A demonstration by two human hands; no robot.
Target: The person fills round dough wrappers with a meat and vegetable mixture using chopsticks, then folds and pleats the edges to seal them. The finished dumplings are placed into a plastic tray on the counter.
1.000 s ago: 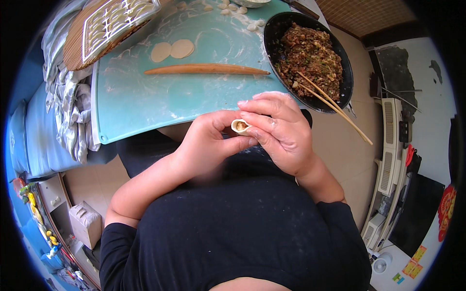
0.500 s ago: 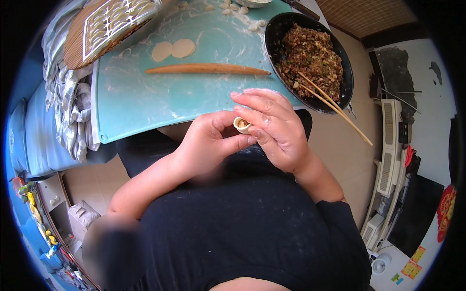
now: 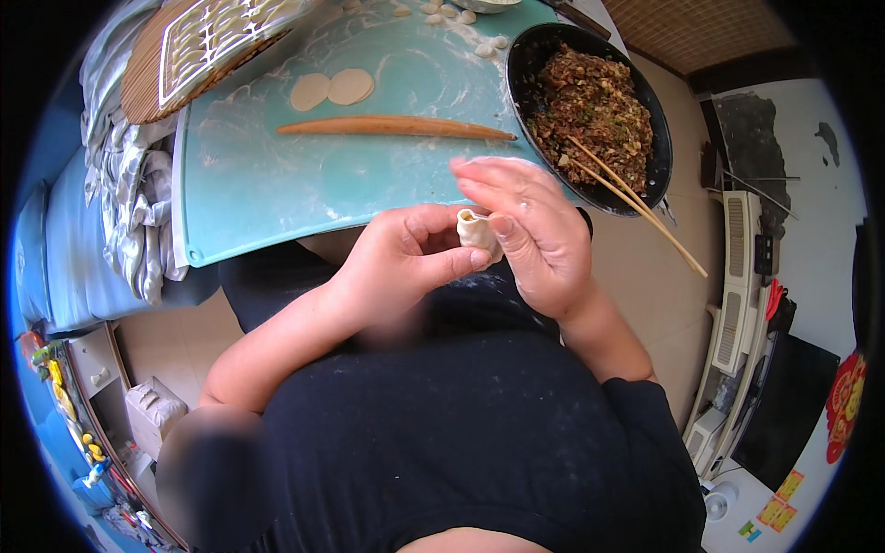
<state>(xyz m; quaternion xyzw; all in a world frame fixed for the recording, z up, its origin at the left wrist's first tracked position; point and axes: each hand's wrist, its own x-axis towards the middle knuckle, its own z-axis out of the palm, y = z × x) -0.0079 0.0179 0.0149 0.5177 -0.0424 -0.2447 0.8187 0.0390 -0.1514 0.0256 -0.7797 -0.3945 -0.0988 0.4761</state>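
Over the near edge of the mat, a partly closed dumpling point(image 3: 475, 238) is held between both my hands; a small opening at its top shows some filling. My left hand point(image 3: 392, 251) pinches its left side between thumb and fingers. My right hand point(image 3: 546, 235) has its thumb against the dumpling's right side, with the fingers stretched together behind it. Farther off lies a wooden rolling pin point(image 3: 396, 127), tapered at both ends. Beyond that, two round dough wrappers point(image 3: 311, 92) rest side by side. Flour dusts my fingers.
A black pan point(image 3: 522, 78) of minced filling point(image 3: 599, 111) stands at the right, chopsticks point(image 3: 650, 214) jutting over its near rim. Shaped dumplings fill a white tray point(image 3: 164, 88) on a round woven mat point(image 3: 138, 88), far left. Dough pieces point(image 3: 484, 50) lie at the back of the turquoise mat point(image 3: 244, 198).
The dumpling has turned more upright and its opening looks narrower. My right hand has shifted slightly right, its thumb now higher along the dough. My left hand keeps its pinch.
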